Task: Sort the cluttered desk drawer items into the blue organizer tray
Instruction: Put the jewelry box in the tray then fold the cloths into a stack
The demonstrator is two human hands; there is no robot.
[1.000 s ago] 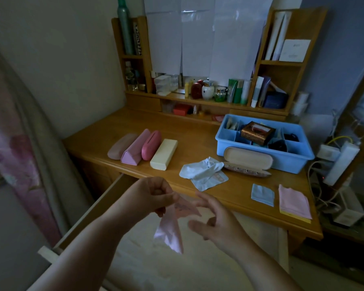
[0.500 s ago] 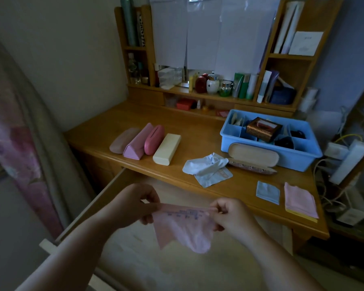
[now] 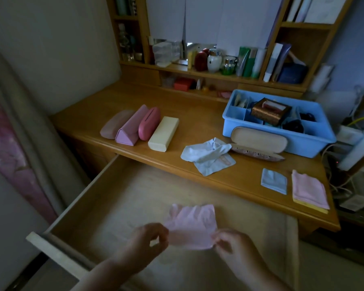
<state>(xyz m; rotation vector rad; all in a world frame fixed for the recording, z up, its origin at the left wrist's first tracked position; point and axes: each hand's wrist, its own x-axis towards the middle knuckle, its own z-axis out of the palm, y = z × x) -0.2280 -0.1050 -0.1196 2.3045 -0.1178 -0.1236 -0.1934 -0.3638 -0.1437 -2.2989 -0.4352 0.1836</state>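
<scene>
Above the open desk drawer [image 3: 88, 192] both hands stretch a small pink cloth [image 3: 192, 225] between them. My left hand [image 3: 147, 244] pinches its left corner and my right hand [image 3: 233, 246] pinches its right corner. The blue organizer tray [image 3: 315, 143] stands at the desk's back right, with a brown box [image 3: 270, 112] and dark items in its compartments. An open tan glasses case [image 3: 259, 141] lies against the tray's front. Beside it lies a crumpled light-blue cloth [image 3: 206, 155].
Several glasses cases, pink ones [image 3: 135, 127] and a cream one [image 3: 163, 134], lie in a row at the desk's left. A folded blue cloth [image 3: 274, 181] and a folded pink stack [image 3: 309, 190] sit at the front right. Shelves with bottles [image 3: 214, 59] line the back.
The hands have dropped lower in view and the pink cloth now stands up flat between them instead of hanging down. The camera has tilted down over the drawer.
</scene>
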